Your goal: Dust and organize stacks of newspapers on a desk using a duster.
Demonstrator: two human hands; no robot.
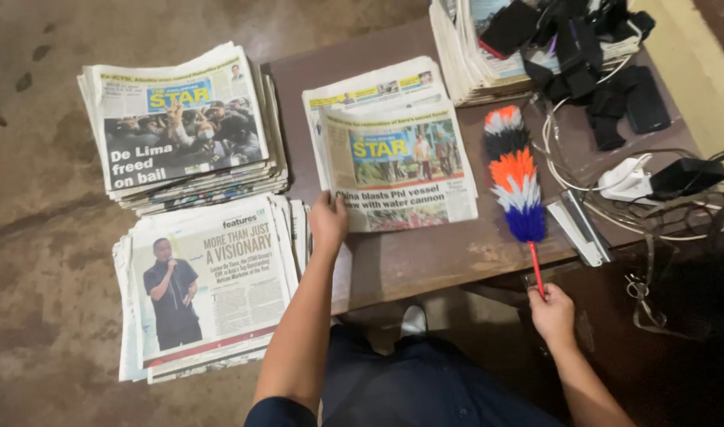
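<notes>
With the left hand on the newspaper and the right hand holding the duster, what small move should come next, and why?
Probably sweep the duster sideways onto the newspaper. The right hand already has its red handle in its grip, its feathers lie just beside the paper on the table, and the left hand pins the paper's near corner.

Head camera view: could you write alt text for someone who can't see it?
Seen from above, a person's left hand rests on the folded newspaper lying on a brown table, while the right hand grips the red handle of a multicoloured feather duster. Two newspaper stacks sit on the floor at left; cables clutter the table's right side.
</notes>
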